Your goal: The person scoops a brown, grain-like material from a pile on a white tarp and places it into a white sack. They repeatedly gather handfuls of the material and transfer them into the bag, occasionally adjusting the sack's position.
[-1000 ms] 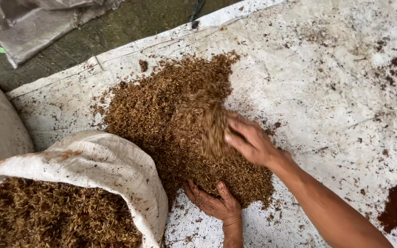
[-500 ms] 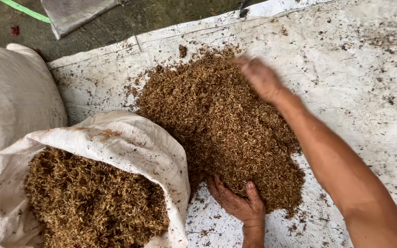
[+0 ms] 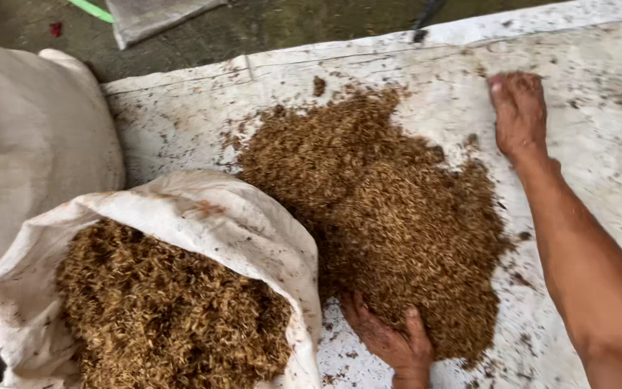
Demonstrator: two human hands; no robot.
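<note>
- Husk pile [image 3: 383,216] lay on the white sheet [image 3: 599,144], a loose brown heap spread from the sack's mouth out toward two o'clock, thinning to scattered bits at its far edge.
- Left hand [image 3: 390,338] sat at six o'clock of the pile, palm flat and fingers spread wide, dug under the near edge; it held nothing closed, and looked set there as a stop so the heap would not slide toward the person.
- Right hand [image 3: 518,112] lay at two o'clock, just beyond the pile's far rim, fingers together and loosely extended on the bare sheet, empty; from there it seemed placed to sweep strays back in.
- Sack [image 3: 203,238] lay tipped at eight o'clock, its rolled mouth touching the pile and full of the same husks, so material could pass straight between them.
- A second, closed sack [image 3: 30,144] bulged at ten o'clock, against the open one.
- Dark floor [image 3: 253,29] showed past the sheet at twelve o'clock.
</note>
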